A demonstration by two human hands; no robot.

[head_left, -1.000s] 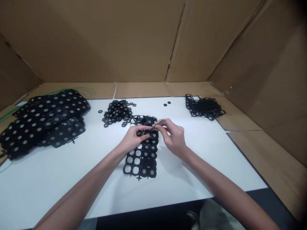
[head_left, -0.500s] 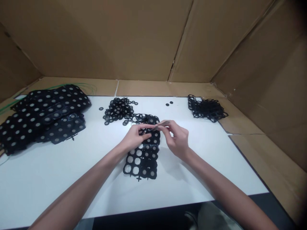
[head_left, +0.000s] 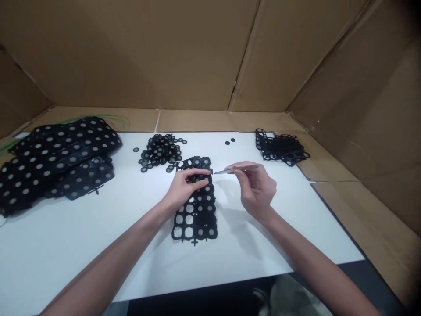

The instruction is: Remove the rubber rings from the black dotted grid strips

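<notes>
In the head view a black sheet (head_left: 206, 219) with rows of round rings lies on the white table. Its left columns have open holes, while its right columns hold grey-centred discs. My left hand (head_left: 184, 186) reaches over the sheet's upper part, thumb and index finger closing on it near the right edge. My right hand (head_left: 256, 186) is to the right of the sheet, fingers wrapped round a slim pointed metal tool (head_left: 241, 168). I cannot tell whether this is a craft knife or tweezers. The tool's tip points left, close to the sheet's edge by my left fingertips.
Large black dotted sheets (head_left: 66, 162) are piled at the left. A heap of loose black rings (head_left: 161, 151) lies behind the sheet, and two small discs (head_left: 230, 141) lie further right. A pile of black netted frames (head_left: 283, 149) is at the back right. Cardboard walls (head_left: 158, 57) enclose the table.
My right hand has drawn back to the right with the tool, whose tip has left the area by my left fingers. My left hand stays on the sheet.
</notes>
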